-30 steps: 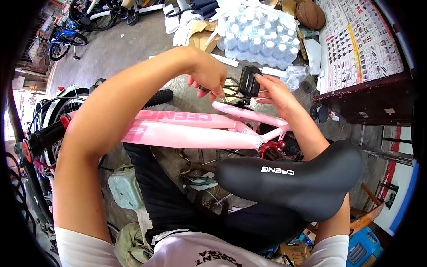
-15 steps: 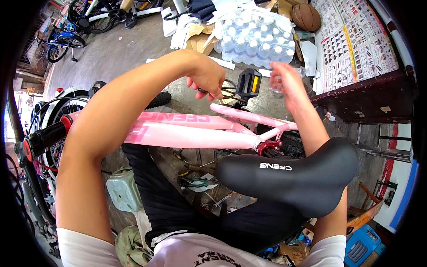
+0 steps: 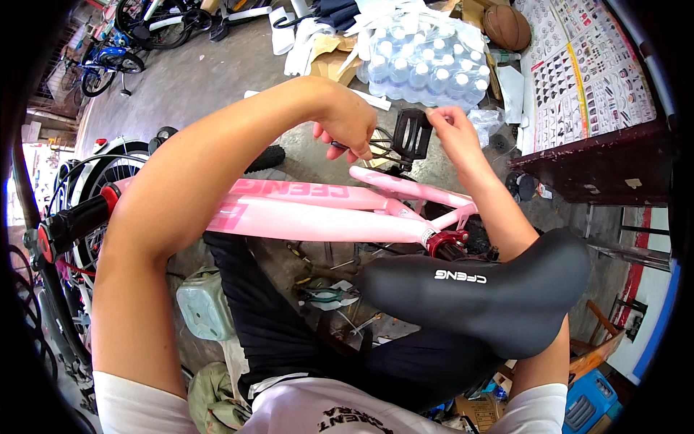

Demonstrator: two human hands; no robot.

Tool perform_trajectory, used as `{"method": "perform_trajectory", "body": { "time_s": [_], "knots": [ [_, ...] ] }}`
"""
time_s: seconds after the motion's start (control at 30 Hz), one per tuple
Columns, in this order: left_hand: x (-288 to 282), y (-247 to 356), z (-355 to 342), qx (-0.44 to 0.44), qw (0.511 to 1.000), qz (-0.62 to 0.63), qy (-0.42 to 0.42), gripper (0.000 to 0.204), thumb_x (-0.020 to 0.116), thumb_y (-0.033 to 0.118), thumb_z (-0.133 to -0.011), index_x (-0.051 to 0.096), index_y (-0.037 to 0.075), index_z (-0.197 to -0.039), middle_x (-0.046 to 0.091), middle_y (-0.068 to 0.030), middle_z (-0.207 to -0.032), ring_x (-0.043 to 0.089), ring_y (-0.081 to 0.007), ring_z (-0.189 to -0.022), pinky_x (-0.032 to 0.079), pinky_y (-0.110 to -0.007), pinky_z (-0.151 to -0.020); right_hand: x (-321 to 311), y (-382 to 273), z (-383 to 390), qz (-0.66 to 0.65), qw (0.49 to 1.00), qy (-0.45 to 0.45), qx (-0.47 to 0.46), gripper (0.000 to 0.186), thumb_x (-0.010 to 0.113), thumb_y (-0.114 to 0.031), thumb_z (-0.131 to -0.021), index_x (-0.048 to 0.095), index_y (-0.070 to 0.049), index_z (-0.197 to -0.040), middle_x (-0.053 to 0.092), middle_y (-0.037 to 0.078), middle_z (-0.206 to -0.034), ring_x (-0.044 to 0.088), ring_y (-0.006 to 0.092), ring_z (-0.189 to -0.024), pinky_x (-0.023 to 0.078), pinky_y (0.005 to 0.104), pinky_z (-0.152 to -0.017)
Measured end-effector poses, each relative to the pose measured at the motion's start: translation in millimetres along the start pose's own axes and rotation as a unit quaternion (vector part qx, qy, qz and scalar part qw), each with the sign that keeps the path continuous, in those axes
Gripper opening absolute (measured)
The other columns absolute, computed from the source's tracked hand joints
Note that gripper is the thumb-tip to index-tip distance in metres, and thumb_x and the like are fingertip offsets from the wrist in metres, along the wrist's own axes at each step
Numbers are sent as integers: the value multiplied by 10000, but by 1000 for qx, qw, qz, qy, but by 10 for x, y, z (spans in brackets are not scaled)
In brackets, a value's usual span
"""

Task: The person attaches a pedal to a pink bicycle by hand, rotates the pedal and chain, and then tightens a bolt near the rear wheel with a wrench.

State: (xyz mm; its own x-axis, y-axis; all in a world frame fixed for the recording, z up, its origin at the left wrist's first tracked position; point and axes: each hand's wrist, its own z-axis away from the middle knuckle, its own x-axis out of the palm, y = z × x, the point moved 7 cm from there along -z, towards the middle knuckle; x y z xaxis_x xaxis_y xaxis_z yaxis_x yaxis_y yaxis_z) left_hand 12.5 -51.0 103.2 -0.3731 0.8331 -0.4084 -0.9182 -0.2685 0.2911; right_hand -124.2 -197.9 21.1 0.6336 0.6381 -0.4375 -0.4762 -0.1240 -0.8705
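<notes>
the black bicycle pedal [image 3: 413,134] stands at about 1 o'clock from the middle of the view, beyond the pink bicycle frame [image 3: 318,217]. the left hand [image 3: 350,119], at 12 o'clock, is curled around a slim dark rod [image 3: 337,145], mostly hidden by the fingers. the right hand [image 3: 457,134] is at the pedal's 3 o'clock side, fingers drawn narrow by its upper corner; whether they pinch or merely touch it, i cannot tell. to do this well, i'd judge, hold the left grip steady and turn the pedal with light fingertips, feeling for roughness or wobble, the right forearm kept off the black saddle [image 3: 470,304] at 4 o'clock. half a second ago the right hand was away from the pedal and a yellow reflector faced the camera; now the slatted cage shows instead. the left hand's hold looks unchanged.
</notes>
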Motion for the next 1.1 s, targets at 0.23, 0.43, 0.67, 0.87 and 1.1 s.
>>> {"method": "perform_trajectory", "body": {
  "time_s": [0.23, 0.43, 0.67, 0.87, 1.1],
  "knots": [
    [23, -59, 30, 0, 1000, 16, -2, 389, 573, 395, -973, 738, 50, -1043, 707, -51, -767, 588, -169, -637, 491, -345, -620, 18, -330, 360, -99, 980, -113, 132, 426, 620, -478, -957, 612, -59, -1033, 623, 44, -861, 615, 146, -748, 515, 280, -659],
    [20, -57, 10, -4, 1000, 8, 6, 394, 572, 397, -973, 741, 48, -1043, 713, -55, -773, 596, -169, -647, 494, -346, -626, -104, -285, 363, -145, 966, -189, 95, 299, 546, -341, -999, 624, -54, -1021, 644, 32, -887, 669, 150, -810, 537, 278, -710],
    [-17, -2, -14, 0, 1000, 15, 11, 377, 582, 378, -972, 742, 43, -1035, 714, -49, -753, 596, -164, -640, 487, -338, -616, 67, 424, 265, -235, 929, -152, 243, 513, 441, -461, -1032, 572, -47, -1304, 692, 121, -1130, 659, 210, -1052, 511, 377, -877],
    [21, -86, -6, -13, 1000, 15, 3, 370, 578, 368, -971, 743, 44, -1042, 725, -52, -774, 618, -170, -674, 495, -348, -639, 605, -158, 469, -398, 857, -262, 195, 573, 198, -399, -1085, 609, -46, -1272, 682, 104, -1236, 637, 221, -1145, 471, 414, -1040],
    [18, -39, -43, 13, 999, -35, 5, 353, 568, 364, -940, 754, 83, -1042, 760, -26, -791, 709, -207, -868, 523, -368, -833, 647, 28, 401, -432, 849, -230, 198, 487, 295, -379, -1075, 633, -47, -1191, 724, 114, -1090, 693, 220, -968, 522, 391, -941]
  ]
}}
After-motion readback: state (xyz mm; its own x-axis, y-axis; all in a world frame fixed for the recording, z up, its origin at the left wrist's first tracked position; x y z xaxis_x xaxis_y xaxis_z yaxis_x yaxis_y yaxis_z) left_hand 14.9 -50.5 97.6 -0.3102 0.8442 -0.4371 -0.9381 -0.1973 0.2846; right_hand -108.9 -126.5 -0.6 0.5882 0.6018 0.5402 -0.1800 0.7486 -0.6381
